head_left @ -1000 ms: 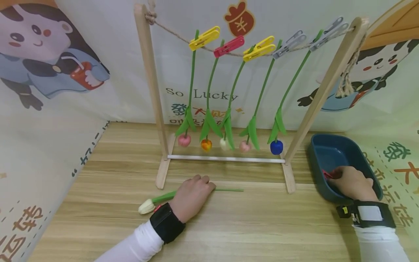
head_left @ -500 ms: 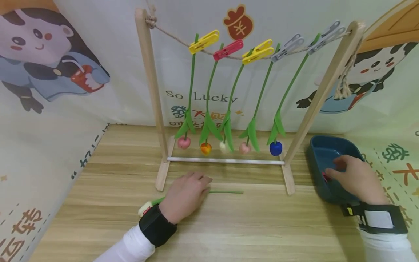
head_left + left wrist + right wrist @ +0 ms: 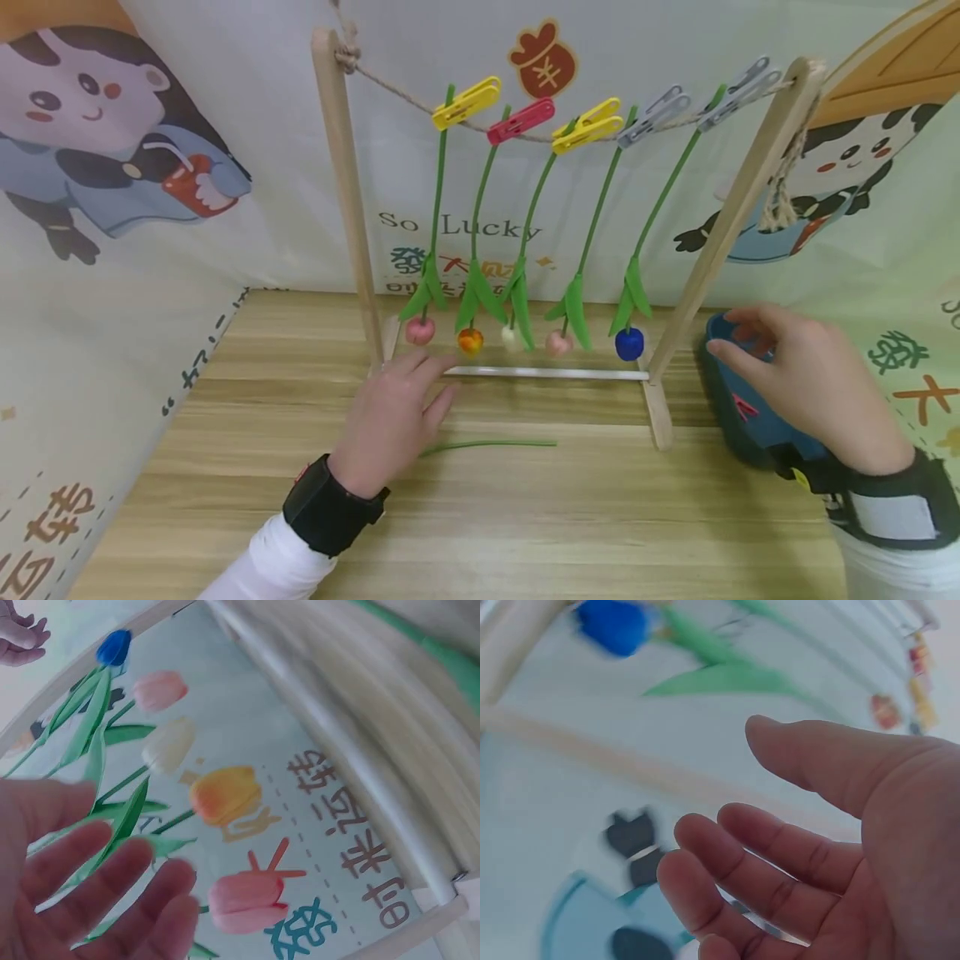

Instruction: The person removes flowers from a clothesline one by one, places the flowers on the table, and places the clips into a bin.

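My left hand [image 3: 390, 421] is raised over the table in front of the rack, fingers loosely spread and holding nothing. Beneath it lies a tulip whose green stem [image 3: 502, 443] shows to its right; the hand and wrist hide its flower. Above the blue bin [image 3: 720, 375], my right hand [image 3: 810, 383] hovers with relaxed fingers and nothing in them. A red clothespin [image 3: 743, 407] lies in the bin. Pink [image 3: 247, 901], orange [image 3: 225, 795], white [image 3: 169, 745], pale pink [image 3: 160, 691] and blue tulips [image 3: 629, 343] hang upside down by their stems.
The wooden rack has a left post [image 3: 345, 183], a right post [image 3: 738, 217] and a white crossbar [image 3: 547, 373]. Yellow [image 3: 467, 103], red [image 3: 521, 121] and grey clothespins [image 3: 654, 117] grip the stems on a rope. A printed cloth [image 3: 285, 150] stands behind.
My right hand let go of the red clothespin, leaving it in the bin, and rose. My left hand lifted off the lying tulip and moved left, toward the rack.
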The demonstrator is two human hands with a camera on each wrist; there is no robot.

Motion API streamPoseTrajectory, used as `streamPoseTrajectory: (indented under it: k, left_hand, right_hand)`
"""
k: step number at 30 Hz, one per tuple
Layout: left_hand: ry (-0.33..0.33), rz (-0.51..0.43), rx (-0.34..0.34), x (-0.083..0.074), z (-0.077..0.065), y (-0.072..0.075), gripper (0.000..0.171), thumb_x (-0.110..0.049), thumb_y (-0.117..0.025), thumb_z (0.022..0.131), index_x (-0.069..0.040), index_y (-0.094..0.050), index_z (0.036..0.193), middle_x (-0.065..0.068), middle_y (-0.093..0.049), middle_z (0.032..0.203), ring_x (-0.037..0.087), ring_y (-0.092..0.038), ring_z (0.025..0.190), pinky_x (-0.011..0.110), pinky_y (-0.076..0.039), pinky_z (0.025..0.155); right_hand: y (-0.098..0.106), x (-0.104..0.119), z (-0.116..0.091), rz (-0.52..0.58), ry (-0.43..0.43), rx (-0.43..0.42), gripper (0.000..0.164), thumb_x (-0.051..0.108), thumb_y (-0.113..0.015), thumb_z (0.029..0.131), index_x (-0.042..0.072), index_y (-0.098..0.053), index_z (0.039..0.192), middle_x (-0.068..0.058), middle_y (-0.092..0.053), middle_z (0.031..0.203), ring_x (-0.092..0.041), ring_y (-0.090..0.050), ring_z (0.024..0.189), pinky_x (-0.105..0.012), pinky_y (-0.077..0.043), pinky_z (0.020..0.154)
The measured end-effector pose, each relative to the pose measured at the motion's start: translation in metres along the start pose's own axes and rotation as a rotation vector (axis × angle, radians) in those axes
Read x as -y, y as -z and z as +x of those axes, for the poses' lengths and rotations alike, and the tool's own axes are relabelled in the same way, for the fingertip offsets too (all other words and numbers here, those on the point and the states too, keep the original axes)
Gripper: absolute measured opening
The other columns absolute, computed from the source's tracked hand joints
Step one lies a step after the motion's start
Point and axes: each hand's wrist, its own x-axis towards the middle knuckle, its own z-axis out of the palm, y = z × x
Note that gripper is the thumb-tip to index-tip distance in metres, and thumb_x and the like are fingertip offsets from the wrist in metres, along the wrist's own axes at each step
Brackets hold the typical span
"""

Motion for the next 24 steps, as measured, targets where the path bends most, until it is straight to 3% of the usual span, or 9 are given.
streamPoseTrajectory:
  k: [6, 12, 17, 24]
  left_hand:
    - [0.029, -0.099, -0.184, 0.004, 0.013, 0.013, 0.031, -0.002, -0.083, 0.090, 0.003, -0.070, 0.117, 0.015, -0.070, 0.107, 0.031, -0.069, 0.096, 0.044, -0.061, 0.080]
    - [0.068, -0.175, -0.312, 0.004, 0.031, 0.023, 0.039, 0.000, -0.079, 0.093, 0.006, -0.064, 0.129, 0.017, -0.067, 0.107, 0.033, -0.063, 0.098, 0.044, -0.055, 0.084]
    - [0.107, -0.243, -0.352, 0.004, 0.047, 0.030, 0.052, -0.004, -0.077, 0.096, 0.006, -0.056, 0.142, 0.022, -0.062, 0.120, 0.035, -0.061, 0.108, 0.043, -0.054, 0.089]
    - [0.105, -0.325, -0.400, 0.006, 0.071, 0.035, 0.055, -0.006, -0.075, 0.098, 0.007, -0.051, 0.146, 0.024, -0.061, 0.128, 0.035, -0.059, 0.117, 0.047, -0.053, 0.097]
  right_hand:
    - [0.018, 0.041, 0.013, 0.002, 0.148, -0.080, 0.034, 0.020, -0.083, 0.095, 0.000, -0.073, 0.120, -0.016, -0.077, 0.099, -0.031, -0.072, 0.084, -0.051, -0.055, 0.066]
    - [0.033, 0.078, 0.033, 0.019, 0.264, -0.129, 0.032, 0.020, -0.083, 0.095, 0.003, -0.075, 0.121, -0.011, -0.077, 0.102, -0.026, -0.068, 0.086, -0.041, -0.049, 0.062]
    - [0.043, 0.107, 0.049, 0.035, 0.336, -0.149, 0.028, 0.021, -0.080, 0.098, 0.006, -0.076, 0.121, -0.008, -0.077, 0.105, -0.024, -0.066, 0.089, -0.040, -0.048, 0.066]
    - [0.051, 0.139, 0.074, 0.063, 0.487, -0.253, 0.026, 0.018, -0.078, 0.099, 0.000, -0.074, 0.117, -0.012, -0.074, 0.107, -0.027, -0.060, 0.089, -0.040, -0.046, 0.073]
